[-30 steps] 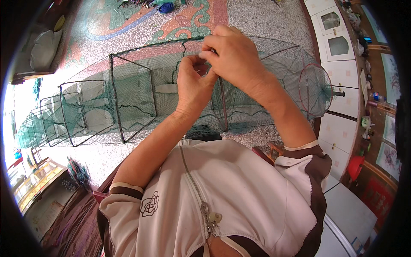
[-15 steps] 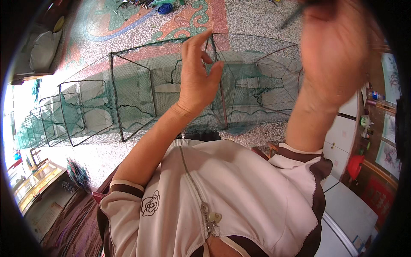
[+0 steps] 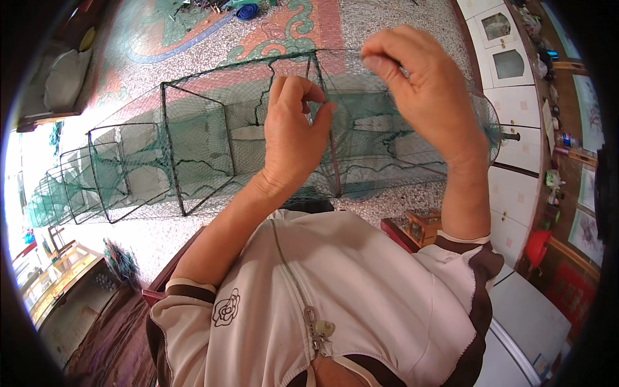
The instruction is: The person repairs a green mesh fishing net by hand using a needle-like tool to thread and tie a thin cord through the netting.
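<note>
Speckled flooring (image 3: pixel 393 22) with a pink and green pattern spreads beyond your work, lit brightly from the left. From that side, the long green net trap (image 3: pixel 200 126) stretches across in front of you, its narrow left end bunched. Along the left half, dark rectangular frames (image 3: pixel 172 153) already stand apart with mesh around them, so that stretch looks formed. Near the middle, your left hand (image 3: pixel 291 129) is at an upright bar (image 3: pixel 334 161), thumb and forefinger curled almost together; whether they pinch thread or mesh, I cannot tell. This bar seems to be where your work is centred, probably unfinished, though how much remains does not show. Further right, your right hand (image 3: pixel 429 84) is lifted over the mesh, thumb and forefinger close, the others bent; anything as fine as a thread between them is too small to make out. At the far right, the mesh gathers toward a dark peg (image 3: pixel 510 136) beside white cabinets (image 3: pixel 514 187).
</note>
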Demonstrator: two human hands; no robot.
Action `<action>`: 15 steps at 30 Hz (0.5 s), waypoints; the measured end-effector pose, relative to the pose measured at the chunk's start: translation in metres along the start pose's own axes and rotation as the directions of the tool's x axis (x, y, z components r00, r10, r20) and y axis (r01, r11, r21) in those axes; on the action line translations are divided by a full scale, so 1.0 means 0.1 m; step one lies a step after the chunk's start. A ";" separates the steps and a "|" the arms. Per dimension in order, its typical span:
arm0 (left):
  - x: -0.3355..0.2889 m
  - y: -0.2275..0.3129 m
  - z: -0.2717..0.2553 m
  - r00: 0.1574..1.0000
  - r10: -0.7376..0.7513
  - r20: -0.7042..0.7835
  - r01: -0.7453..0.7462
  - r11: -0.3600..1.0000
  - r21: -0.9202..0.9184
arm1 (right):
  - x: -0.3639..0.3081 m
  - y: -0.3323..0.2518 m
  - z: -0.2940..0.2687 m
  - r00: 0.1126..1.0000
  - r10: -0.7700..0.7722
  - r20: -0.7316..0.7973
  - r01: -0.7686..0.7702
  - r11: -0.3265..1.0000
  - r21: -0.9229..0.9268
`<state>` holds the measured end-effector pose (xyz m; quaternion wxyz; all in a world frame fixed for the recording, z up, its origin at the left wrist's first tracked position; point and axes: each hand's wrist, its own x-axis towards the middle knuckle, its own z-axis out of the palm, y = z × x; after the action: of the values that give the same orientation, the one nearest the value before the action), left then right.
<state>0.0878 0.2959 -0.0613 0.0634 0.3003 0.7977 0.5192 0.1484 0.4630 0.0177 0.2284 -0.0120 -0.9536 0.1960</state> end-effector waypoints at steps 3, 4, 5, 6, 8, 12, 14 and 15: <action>-0.03 -0.01 0.00 0.999 0.011 -0.040 -0.012 1.000 -0.007 | -0.13 0.03 0.09 0.995 0.056 0.086 -0.050 0.996 -0.068; -0.04 -0.02 0.00 0.999 0.005 -0.046 -0.006 1.000 -0.009 | -0.16 0.03 0.11 0.992 0.068 0.109 -0.060 0.995 -0.074; -0.05 -0.03 0.01 0.999 0.000 -0.051 0.000 1.000 -0.011 | -0.18 0.03 0.13 0.988 0.080 0.131 -0.070 0.994 -0.080; -0.05 -0.04 0.01 0.998 -0.004 -0.055 0.003 1.000 -0.014 | -0.19 0.04 0.15 0.984 0.093 0.151 -0.080 0.993 -0.090; -0.07 -0.07 0.03 0.997 -0.068 -0.046 0.066 0.997 -0.038 | -0.22 0.08 0.23 0.989 0.068 0.135 -0.060 0.996 -0.062; -0.10 -0.16 0.06 0.974 -0.225 0.003 0.224 0.967 -0.126 | -0.22 0.14 0.38 0.993 0.044 0.111 -0.049 0.998 0.038; -0.11 -0.19 0.06 0.954 -0.296 0.043 0.299 0.939 -0.170 | -0.23 0.12 0.44 0.989 0.097 0.111 -0.112 0.984 0.137; -0.11 -0.19 0.06 0.942 -0.330 0.066 0.336 0.922 -0.193 | -0.23 0.11 0.47 0.986 0.125 0.114 -0.145 0.972 0.185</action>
<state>0.0915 0.2894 -0.0832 0.1938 0.1609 0.7793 0.5738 0.1472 0.4530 -0.0344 0.1658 -0.0449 -0.9375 0.3026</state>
